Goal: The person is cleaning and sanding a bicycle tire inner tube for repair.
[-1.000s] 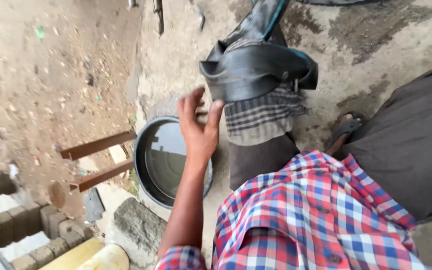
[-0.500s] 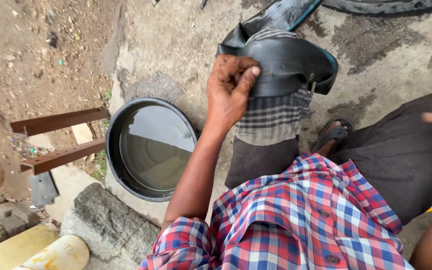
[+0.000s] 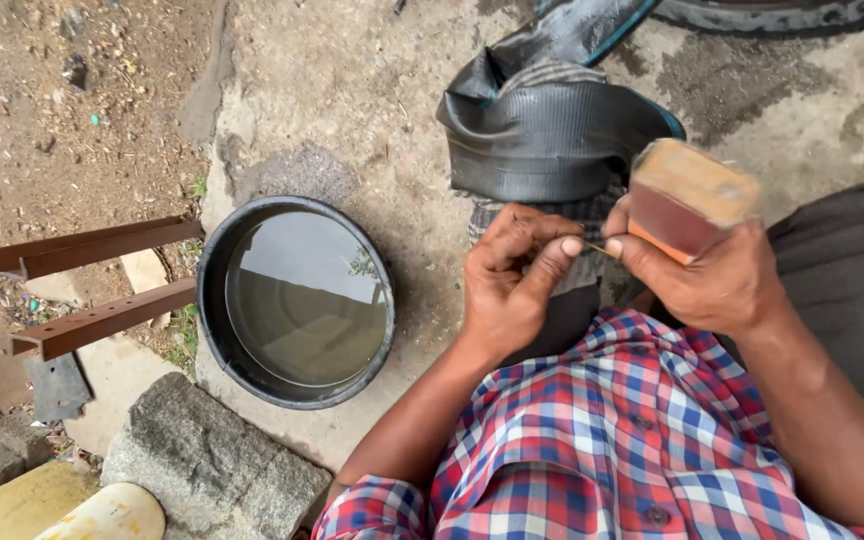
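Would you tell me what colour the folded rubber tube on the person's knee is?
Black, with a thin teal stripe; the rubber tube shows in the head view.

The rough concrete ground carries a black basin of water; a grey stone block lies just below the basin, two brown metal bars left of it.

Wooden block, reddish-brown face outward, tilted, gripped in right hand. Thin stick, pinched between left hand and right, beside block. Black tube folded, draped over knee.
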